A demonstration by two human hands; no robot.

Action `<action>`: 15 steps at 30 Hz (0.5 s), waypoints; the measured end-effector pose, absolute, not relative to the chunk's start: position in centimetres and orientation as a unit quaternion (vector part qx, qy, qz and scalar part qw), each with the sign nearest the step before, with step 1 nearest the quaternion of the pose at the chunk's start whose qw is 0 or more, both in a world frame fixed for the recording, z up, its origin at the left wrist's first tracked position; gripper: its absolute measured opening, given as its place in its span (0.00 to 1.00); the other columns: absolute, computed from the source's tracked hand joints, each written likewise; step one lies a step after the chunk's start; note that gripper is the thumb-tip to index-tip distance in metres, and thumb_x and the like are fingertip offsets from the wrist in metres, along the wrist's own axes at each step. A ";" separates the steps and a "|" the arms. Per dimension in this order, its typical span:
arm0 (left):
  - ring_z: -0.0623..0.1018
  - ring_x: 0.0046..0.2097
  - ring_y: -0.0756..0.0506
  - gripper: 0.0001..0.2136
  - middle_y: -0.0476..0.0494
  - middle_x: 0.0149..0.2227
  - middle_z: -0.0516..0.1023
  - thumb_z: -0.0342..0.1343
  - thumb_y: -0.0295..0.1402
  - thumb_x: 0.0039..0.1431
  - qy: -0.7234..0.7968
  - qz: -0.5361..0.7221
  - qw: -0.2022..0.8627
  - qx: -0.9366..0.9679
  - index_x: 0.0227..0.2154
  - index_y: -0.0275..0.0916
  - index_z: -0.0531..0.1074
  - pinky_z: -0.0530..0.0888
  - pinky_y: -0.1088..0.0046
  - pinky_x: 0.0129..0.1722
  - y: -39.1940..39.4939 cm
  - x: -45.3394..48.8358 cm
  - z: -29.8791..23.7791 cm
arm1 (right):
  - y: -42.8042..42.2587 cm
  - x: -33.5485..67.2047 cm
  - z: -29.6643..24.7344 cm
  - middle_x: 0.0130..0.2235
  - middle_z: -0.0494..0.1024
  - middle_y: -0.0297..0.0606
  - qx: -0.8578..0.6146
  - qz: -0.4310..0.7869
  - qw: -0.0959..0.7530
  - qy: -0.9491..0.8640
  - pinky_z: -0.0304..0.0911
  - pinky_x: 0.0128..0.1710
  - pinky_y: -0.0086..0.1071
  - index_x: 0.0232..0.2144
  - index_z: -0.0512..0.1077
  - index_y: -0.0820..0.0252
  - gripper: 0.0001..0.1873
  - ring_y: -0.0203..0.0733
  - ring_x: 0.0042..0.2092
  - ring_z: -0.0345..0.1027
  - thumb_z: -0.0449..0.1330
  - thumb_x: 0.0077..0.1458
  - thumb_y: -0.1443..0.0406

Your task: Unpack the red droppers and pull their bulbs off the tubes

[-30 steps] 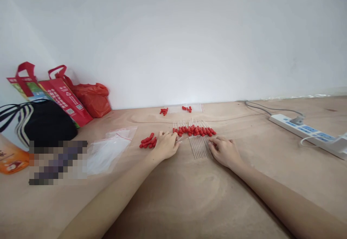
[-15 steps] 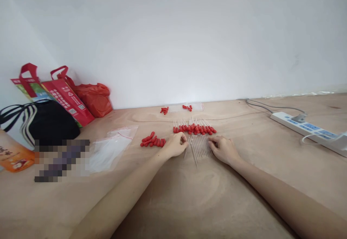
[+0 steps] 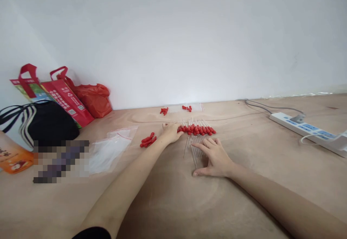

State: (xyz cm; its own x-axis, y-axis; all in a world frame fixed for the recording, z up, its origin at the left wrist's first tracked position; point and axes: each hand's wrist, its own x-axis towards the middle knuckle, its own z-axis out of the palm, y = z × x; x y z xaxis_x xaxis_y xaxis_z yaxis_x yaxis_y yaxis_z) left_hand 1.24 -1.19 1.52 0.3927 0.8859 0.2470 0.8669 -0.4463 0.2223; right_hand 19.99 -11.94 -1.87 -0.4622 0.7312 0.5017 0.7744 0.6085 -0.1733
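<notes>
Droppers with red rubber bulbs (image 3: 199,129) and clear thin tubes (image 3: 195,156) lie side by side in front of me. At the left end of the bulbs, my left hand (image 3: 171,132) is cupped with its thumb and fingers apart, touching the end bulbs and partly hiding them. My right hand (image 3: 215,158) is spread over the lower tubes, thumb near their tips and index finger across them. Left of my left hand lies a small heap of loose red bulbs (image 3: 148,140), partly behind my forearm.
Clear zip bags (image 3: 112,152) lie to the left. Behind the droppers, more red pieces (image 3: 164,111) lie beside a flat clear bag (image 3: 199,107). A power strip (image 3: 306,128) with cables is at right. A black drawstring bag (image 3: 54,123) and red bags (image 3: 93,99) stand far left.
My left hand has moved away from me to the bulbs' left end. My right hand has shifted left over the tubes and spread its fingers. Fewer loose bulbs show at left.
</notes>
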 end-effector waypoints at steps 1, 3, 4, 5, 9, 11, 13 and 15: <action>0.71 0.44 0.40 0.07 0.45 0.37 0.75 0.55 0.32 0.48 0.521 0.162 0.029 0.838 0.32 0.41 0.70 0.57 0.57 0.46 -1.0 1.3 1.5 | -11.9 19.8 -1.9 0.36 0.71 0.40 -0.438 -0.047 0.269 -0.857 0.49 0.39 0.38 0.49 0.64 0.56 0.43 0.44 0.38 0.61 0.56 0.34 0.38; 0.72 0.42 0.41 0.06 0.45 0.35 0.76 0.56 0.33 0.48 0.516 0.160 0.029 0.841 0.31 0.40 0.70 0.57 0.58 0.46 -0.8 1.3 1.5 | -11.8 19.4 -2.1 0.35 0.71 0.40 -0.439 -0.061 0.265 -0.856 0.49 0.39 0.38 0.49 0.64 0.56 0.41 0.44 0.38 0.60 0.55 0.37 0.39; 0.72 0.42 0.41 0.06 0.45 0.34 0.76 0.56 0.33 0.48 0.517 0.161 0.028 0.840 0.30 0.40 0.70 0.57 0.58 0.46 -0.8 1.3 1.4 | -11.6 19.3 -2.2 0.35 0.71 0.40 -0.443 -0.067 0.267 -0.854 0.49 0.39 0.38 0.49 0.64 0.56 0.40 0.44 0.38 0.60 0.55 0.38 0.39; 0.72 0.41 0.41 0.05 0.45 0.33 0.76 0.55 0.33 0.49 0.519 0.165 0.028 0.839 0.30 0.40 0.70 0.58 0.58 0.45 -0.7 1.3 1.4 | -11.4 19.3 -2.3 0.35 0.71 0.40 -0.447 -0.074 0.269 -0.850 0.48 0.38 0.37 0.49 0.64 0.56 0.39 0.44 0.38 0.61 0.54 0.39 0.40; 0.74 0.36 0.42 0.03 0.46 0.30 0.76 0.52 0.32 0.50 0.539 0.193 0.029 0.820 0.27 0.39 0.69 0.60 0.58 0.44 -0.8 1.3 1.2 | -10.8 19.0 -2.4 0.36 0.71 0.40 -0.462 -0.087 0.275 -0.839 0.48 0.38 0.37 0.48 0.65 0.57 0.37 0.44 0.39 0.61 0.53 0.42 0.40; 0.74 0.36 0.43 0.03 0.46 0.30 0.76 0.52 0.30 0.50 0.551 0.218 0.029 0.805 0.28 0.39 0.69 0.61 0.59 0.43 -0.8 1.2 1.2 | -10.7 18.9 -2.5 0.36 0.72 0.40 -0.470 -0.092 0.277 -0.833 0.48 0.39 0.38 0.47 0.65 0.57 0.36 0.44 0.39 0.62 0.52 0.43 0.41; 0.74 0.35 0.44 0.04 0.46 0.30 0.76 0.51 0.29 0.50 0.563 0.247 0.029 0.788 0.31 0.39 0.68 0.63 0.60 0.43 -1.1 1.1 1.2 | -10.6 18.9 -2.6 0.36 0.72 0.41 -0.478 -0.099 0.279 -0.827 0.49 0.39 0.38 0.47 0.65 0.58 0.36 0.44 0.39 0.62 0.52 0.43 0.41; 0.75 0.35 0.45 0.06 0.46 0.32 0.76 0.49 0.28 0.51 0.570 0.275 0.029 0.773 0.34 0.39 0.67 0.66 0.64 0.41 -1.7 0.7 1.2 | -10.7 18.9 -2.6 0.36 0.72 0.41 -0.479 -0.102 0.285 -0.824 0.50 0.39 0.38 0.47 0.65 0.58 0.36 0.45 0.39 0.62 0.52 0.43 0.41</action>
